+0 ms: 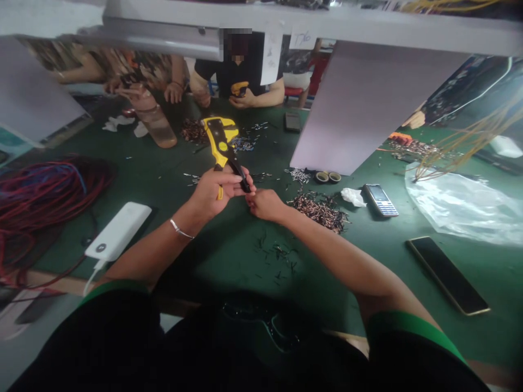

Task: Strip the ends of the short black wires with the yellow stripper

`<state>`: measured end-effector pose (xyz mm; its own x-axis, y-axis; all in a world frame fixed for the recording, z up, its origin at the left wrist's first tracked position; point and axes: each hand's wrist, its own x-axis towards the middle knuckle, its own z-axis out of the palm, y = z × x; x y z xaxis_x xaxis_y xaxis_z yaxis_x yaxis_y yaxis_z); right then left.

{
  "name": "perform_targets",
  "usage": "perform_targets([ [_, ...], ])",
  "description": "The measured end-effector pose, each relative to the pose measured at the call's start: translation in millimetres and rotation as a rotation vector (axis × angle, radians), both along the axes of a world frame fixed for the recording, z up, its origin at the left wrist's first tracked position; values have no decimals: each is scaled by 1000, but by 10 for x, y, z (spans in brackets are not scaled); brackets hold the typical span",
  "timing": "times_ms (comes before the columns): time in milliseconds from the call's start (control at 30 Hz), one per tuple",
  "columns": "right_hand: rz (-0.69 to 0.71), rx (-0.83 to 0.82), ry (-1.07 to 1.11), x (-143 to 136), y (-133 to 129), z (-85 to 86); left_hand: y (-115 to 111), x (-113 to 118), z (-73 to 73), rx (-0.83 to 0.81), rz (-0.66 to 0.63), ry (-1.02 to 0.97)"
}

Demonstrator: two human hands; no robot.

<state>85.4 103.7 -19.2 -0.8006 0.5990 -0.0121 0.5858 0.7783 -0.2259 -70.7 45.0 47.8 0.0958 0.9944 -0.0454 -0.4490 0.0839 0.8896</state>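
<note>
A: Where could the right hand (pixel 265 206) pass?
B: Back toward the body, low over the flat dark-green tabletop (pixel 318 288), crossing thin black wire scraps (pixel 281 253).
A: And rightward?
B: A low heap of copper-coloured and black wire bits (pixel 321 211) lies just beside the forearm. Past it, a lane runs between the silver-grey keypad phone (pixel 381 200) and the flat black smartphone (pixel 448 275).
A: What hems in the left hand (pixel 214 188)?
B: The yellow-and-black hand tool (pixel 220 139) it holds juts forward. Ahead to the right, 1 upright pale-grey panel (pixel 347 103) blocks the way.
</note>
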Motion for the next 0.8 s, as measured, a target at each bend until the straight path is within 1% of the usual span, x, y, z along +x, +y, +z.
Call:
perform_targets([
  [67,-31,8,-27,203,87,0,3,11,-14,1,-9,0],
  [167,-141,24,-60,579,192,47,13,28,-35,-4,-18,3],
  [267,-267,26,-40,819,156,116,26,32,-59,-29,-20,14],
  [333,-280,-6,0,840,31,137,33,31,-81,-36,-20,19],
  [400,-228,-77,59,782,-132,119,36,34,-109,-51,-28,15],
  [467,-152,-251,209,712,-259,67,34,46,-141,-79,-41,10],
  [500,-149,-264,226,692,-290,35,32,55,-157,-92,-48,10],
  [567,-193,-249,264,697,-279,-20,24,79,-189,-106,-64,20],
  [667,-335,-163,326,757,-178,-55,7,122,-233,-99,-94,37],
  [700,-363,-149,346,764,-161,-54,1,135,-248,-101,-103,40],
  [733,-368,-147,364,754,-163,-50,-5,147,-262,-106,-110,41],
  [800,-321,-180,388,686,-223,-46,-21,169,-289,-124,-135,37],
])
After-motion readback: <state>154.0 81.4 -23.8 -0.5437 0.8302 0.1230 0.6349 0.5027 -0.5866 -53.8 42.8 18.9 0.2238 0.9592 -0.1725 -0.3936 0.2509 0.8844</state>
